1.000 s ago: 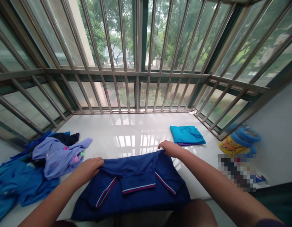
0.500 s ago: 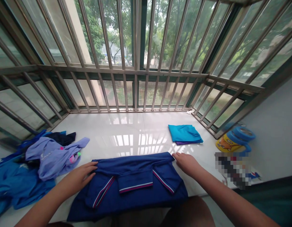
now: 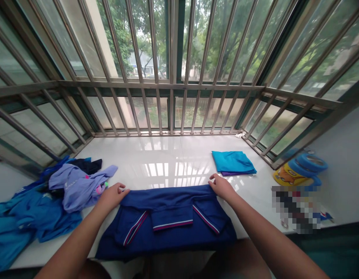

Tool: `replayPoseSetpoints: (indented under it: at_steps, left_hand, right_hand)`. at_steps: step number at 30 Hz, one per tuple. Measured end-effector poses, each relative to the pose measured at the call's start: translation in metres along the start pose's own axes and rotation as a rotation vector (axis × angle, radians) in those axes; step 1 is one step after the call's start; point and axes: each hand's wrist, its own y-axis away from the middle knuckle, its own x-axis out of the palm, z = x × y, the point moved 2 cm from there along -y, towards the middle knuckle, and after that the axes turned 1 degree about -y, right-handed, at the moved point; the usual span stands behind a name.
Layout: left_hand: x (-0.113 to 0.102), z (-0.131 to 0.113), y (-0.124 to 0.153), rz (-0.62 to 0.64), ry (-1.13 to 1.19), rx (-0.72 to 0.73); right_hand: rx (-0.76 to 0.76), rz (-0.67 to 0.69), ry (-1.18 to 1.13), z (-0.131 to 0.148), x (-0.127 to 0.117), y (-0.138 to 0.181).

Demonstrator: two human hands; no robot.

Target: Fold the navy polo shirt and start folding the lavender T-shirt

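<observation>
A navy blue polo shirt (image 3: 168, 224) with red-and-white striped trim lies folded on the white window ledge (image 3: 162, 162), its lower part hanging over the front edge. My left hand (image 3: 112, 195) pinches the shirt's far left corner. My right hand (image 3: 221, 186) pinches the far right corner. Both sleeves are folded inward over the shirt's body.
A heap of unfolded blue and lilac clothes (image 3: 51, 193) lies at the left. A folded turquoise garment (image 3: 233, 162) lies at the back right. A yellow and blue tub (image 3: 298, 172) stands by the right wall. Metal window bars (image 3: 170, 69) enclose the ledge.
Both hands let go of the far edge, lay open at the shirt's sides, then came back and gripped the far corners. The far edge now lies straighter.
</observation>
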Motion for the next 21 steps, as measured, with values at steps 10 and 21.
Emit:
replayPoseSetpoints:
  at_steps: [10, 21]
  left_hand:
    - [0.015, 0.007, -0.008, -0.067, 0.123, 0.100]
    - [-0.008, -0.002, -0.028, 0.204, -0.117, 0.494]
  right_hand:
    - [0.182, -0.227, -0.098, -0.017, 0.017, -0.003]
    - [-0.502, 0.091, 0.056, -0.005, -0.005, 0.002]
